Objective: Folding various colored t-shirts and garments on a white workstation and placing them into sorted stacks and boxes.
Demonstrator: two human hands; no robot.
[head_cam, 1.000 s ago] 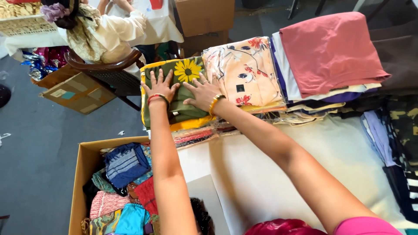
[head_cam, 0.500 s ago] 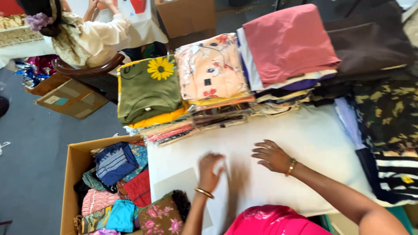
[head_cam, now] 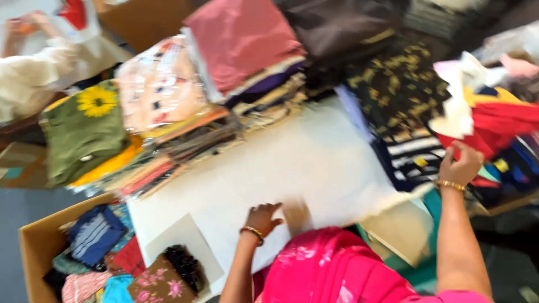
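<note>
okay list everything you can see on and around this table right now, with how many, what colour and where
white sheet-covered table top: one, white, centre
olive green folded cloth with a yellow sunflower: one, top of the far left stack
peach patterned cloth in clear plastic: one, beside the sunflower cloth
pink folded cloth: one, top of the far middle stack
dark brown folded cloth: one, far right of centre
black cloth with a yellowish print: one, right of the table top
red cloth: one, far right pile
brown cardboard box of mixed clothes: one, lower left
another person's cream sleeve: one, top left
left hand: on the white sheet, gold bangle
right hand: at the right pile, gold bangle
</note>
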